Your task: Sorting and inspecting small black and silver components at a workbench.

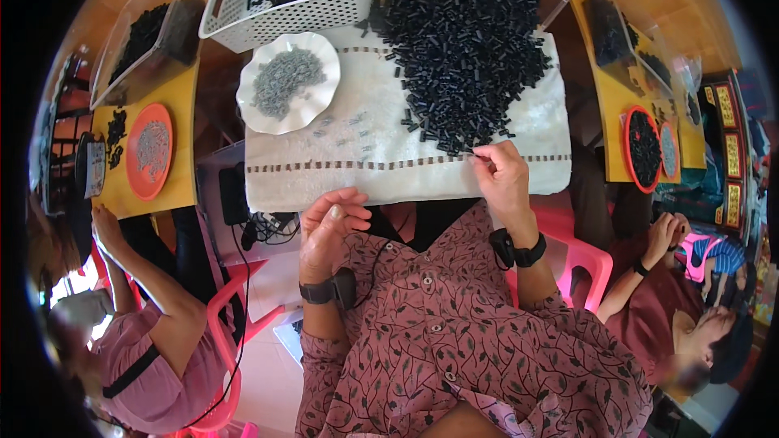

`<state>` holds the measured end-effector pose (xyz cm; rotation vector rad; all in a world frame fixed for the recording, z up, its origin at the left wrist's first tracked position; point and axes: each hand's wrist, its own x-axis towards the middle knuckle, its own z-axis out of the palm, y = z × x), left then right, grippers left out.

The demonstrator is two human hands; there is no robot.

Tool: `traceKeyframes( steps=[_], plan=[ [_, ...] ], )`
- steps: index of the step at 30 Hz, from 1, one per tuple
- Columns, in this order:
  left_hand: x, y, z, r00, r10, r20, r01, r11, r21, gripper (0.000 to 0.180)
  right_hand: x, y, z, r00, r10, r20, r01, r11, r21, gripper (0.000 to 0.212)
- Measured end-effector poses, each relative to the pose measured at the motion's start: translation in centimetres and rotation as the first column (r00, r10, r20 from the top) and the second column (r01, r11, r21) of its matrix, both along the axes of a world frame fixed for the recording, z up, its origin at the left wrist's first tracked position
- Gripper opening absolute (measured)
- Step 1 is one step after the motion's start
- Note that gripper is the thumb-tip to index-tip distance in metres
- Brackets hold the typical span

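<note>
Bright, diffuse light whitens the towel [385, 134]; small glints dot the black tubes [462, 49]. White glare flares at lower left, fisheye distortion bends the yellow left-hand counter [183, 131], and the rim fades black.

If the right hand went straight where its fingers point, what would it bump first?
The right hand would probably meet the heap of small, black, tube-shaped pieces first, though depth is unclear.

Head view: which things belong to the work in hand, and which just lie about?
Belonging, apparently:
black pieces, beside the right hand
grey pieces on the white plate
pale cloth beneath
white basket, likely

Just about, likely:
black cables
pink chair at right
orange plate at left
</note>
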<state>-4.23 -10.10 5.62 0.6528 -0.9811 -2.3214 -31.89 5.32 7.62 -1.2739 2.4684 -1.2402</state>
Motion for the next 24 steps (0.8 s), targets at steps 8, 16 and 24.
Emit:
traceKeyframes(
  steps=[8, 16, 24],
  plan=[
    [-1.8, 0.4, 0.9, 0.979, 0.003, 0.204, 0.011, 0.998, -0.065, 0.028, -0.2, -0.6, -0.9, 0.998, -0.05, -0.042, 0.054, 0.994, 0.094, 0.015],
    [-3.3, -0.9, 2.8, 0.898, 0.2, 0.393, -0.071, 0.945, -0.318, 0.021, -0.5, -1.0, -0.9, 0.997, -0.037, -0.069, 0.044, 0.993, 0.106, 0.009],
    [-3.3, -4.3, 1.3, 0.699, 0.5, 0.51, -0.053, 0.748, -0.661, 0.016, 0.4, -1.9, -0.7, 0.992, -0.007, -0.13, 0.009, 1.0, 0.015, 0.008]
  ],
)
